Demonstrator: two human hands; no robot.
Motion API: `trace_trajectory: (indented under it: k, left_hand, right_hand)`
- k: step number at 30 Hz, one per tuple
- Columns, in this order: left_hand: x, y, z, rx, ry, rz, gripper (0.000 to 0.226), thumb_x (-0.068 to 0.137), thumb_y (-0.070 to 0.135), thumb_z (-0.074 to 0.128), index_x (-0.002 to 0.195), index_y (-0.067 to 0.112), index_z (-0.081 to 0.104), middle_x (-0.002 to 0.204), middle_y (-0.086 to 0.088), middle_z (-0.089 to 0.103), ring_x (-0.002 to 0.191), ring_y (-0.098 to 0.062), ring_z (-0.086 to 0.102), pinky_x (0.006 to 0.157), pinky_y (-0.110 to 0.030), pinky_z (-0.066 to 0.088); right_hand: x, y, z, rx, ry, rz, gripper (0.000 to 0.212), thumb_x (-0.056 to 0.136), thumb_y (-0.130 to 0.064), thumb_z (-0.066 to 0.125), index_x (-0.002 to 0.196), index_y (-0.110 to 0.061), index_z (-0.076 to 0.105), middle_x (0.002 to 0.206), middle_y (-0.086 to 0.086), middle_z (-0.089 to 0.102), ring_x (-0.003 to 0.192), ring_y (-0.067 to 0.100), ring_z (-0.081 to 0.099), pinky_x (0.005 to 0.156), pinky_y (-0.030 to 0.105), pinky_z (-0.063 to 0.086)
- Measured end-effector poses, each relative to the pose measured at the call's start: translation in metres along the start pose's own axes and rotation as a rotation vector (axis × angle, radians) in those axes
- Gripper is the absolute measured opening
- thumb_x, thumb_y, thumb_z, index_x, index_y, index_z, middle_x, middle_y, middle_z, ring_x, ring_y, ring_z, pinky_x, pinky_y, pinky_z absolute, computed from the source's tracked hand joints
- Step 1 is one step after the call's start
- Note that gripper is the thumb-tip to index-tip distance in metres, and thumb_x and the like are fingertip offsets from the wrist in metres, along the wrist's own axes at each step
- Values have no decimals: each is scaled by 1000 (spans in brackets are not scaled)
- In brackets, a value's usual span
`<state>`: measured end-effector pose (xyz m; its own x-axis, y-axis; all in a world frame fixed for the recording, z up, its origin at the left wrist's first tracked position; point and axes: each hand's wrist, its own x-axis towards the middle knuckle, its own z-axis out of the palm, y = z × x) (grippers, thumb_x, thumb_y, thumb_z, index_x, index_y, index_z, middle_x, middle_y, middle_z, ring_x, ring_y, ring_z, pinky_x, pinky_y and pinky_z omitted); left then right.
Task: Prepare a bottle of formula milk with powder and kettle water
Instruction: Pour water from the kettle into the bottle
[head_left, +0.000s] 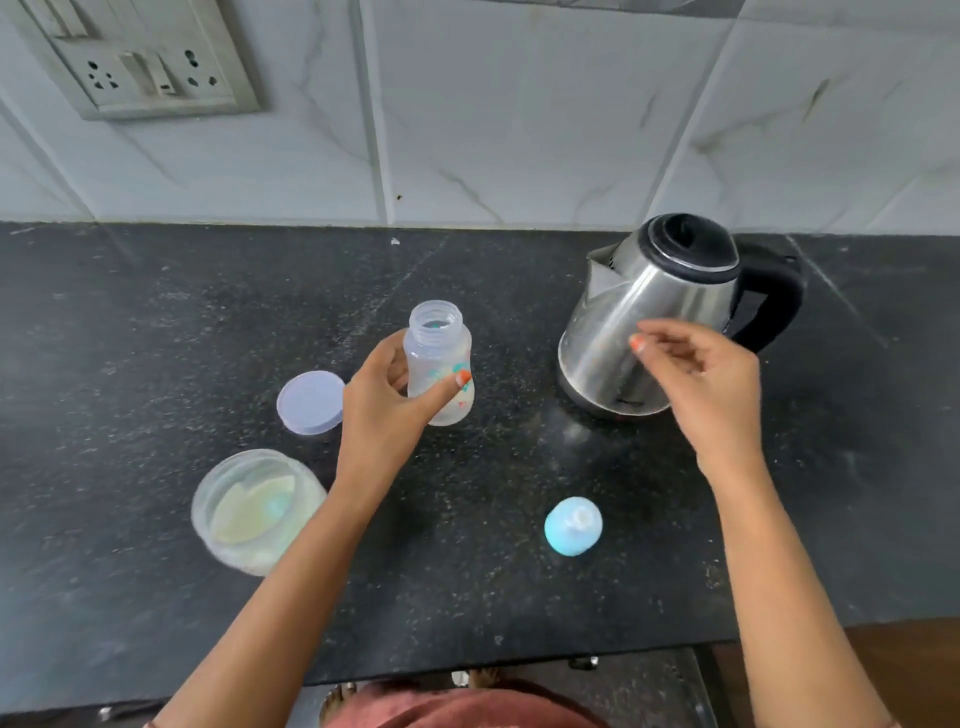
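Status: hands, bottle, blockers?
Left hand grips uncapped feeding bottle, upright. Right hand empty, by steel kettle. Powder jar open. No blockers.

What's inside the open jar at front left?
The jar holds pale yellow powder with a blurred teal item, possibly a scoop, in it. Powder covers the bottom.

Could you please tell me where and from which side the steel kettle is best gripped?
Grip the black loop handle of the stainless steel kettle, coming from the right: it juts rightward, opposite the spout, nearest the right hand.
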<state>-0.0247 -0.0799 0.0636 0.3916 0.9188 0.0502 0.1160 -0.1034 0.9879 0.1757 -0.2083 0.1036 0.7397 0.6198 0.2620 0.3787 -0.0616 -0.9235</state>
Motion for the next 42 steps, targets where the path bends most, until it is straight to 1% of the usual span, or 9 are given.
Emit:
trace_trajectory:
  k: [4, 9, 12, 15, 18, 22, 26, 29, 42]
  left_hand:
    - [-1, 0, 28, 26, -22, 6, 52, 68, 18, 79, 114, 28, 55, 111, 13, 64, 102, -1, 61, 92, -28, 50]
    - [3, -1, 52, 47, -18, 2, 54, 69, 14, 78, 114, 30, 54, 105, 23, 61, 100, 6, 59, 88, -17, 48]
    - [5, -5, 60, 49, -1, -6, 56, 68, 15, 79, 116, 29, 54, 106, 21, 61, 100, 7, 59, 85, -15, 48]
    - [9, -8, 67, 52, 7, -12, 55, 68, 14, 79, 115, 30, 54, 108, 20, 61, 100, 6, 59, 84, -14, 48]
    - [13, -11, 70, 59, 11, -15, 57, 68, 16, 78, 119, 24, 54, 113, 12, 62, 104, -1, 59, 87, -20, 47]
    - [16, -12, 75, 36, 11, -28, 55, 67, 16, 78, 116, 25, 55, 111, 12, 64, 101, 0, 61, 82, -14, 49]
    - [20, -14, 78, 37, 1, -38, 56, 67, 15, 78, 116, 26, 54, 110, 16, 62, 104, -3, 60, 89, -25, 48]
    - [22, -15, 79, 39, -1, -46, 56, 67, 14, 79, 117, 26, 54, 109, 16, 63, 102, -1, 61, 89, -24, 48]
    - [29, -18, 70, 64, 2, -29, 56, 67, 10, 79, 112, 32, 53, 107, 20, 61, 100, 4, 60, 84, -14, 47]
  right_hand:
    - [29, 17, -33, 109, 199, -18, 14, 80, -10, 68, 94, -14, 68, 81, -3, 63, 70, -3, 57, 71, 10, 45]
    - [63, 42, -64, 116, 390, -81, 21, 75, -29, 69, 93, -35, 62, 97, -7, 54, 87, 1, 56, 84, 16, 45]
    - [85, 59, -75, 46, 352, -95, 34, 72, -36, 69, 104, -32, 57, 115, 1, 50, 107, 6, 53, 97, 16, 40]
    - [107, 76, -87, 9, 170, -35, 43, 74, -26, 70, 115, -26, 55, 123, 8, 53, 112, 12, 53, 100, 24, 42]
    - [121, 88, -95, -23, 5, 28, 43, 74, -26, 72, 114, -18, 59, 110, 0, 64, 102, 9, 57, 91, 24, 44]
    - [131, 92, -101, 123, -103, 31, 48, 46, -70, 73, 82, -39, 69, 79, -25, 70, 85, -6, 62, 78, 11, 47]
    - [134, 91, -97, 291, -174, 7, 41, 44, -66, 77, 74, -38, 72, 64, -19, 68, 60, -2, 61, 58, 12, 48]
    - [135, 90, -94, 348, -172, -3, 36, 46, -65, 77, 66, -36, 71, 51, -16, 61, 43, -1, 50, 41, 11, 38]
    - [125, 68, -79, 304, -98, -57, 30, 49, -61, 77, 65, -37, 70, 53, -17, 63, 41, 1, 48, 40, 12, 37]
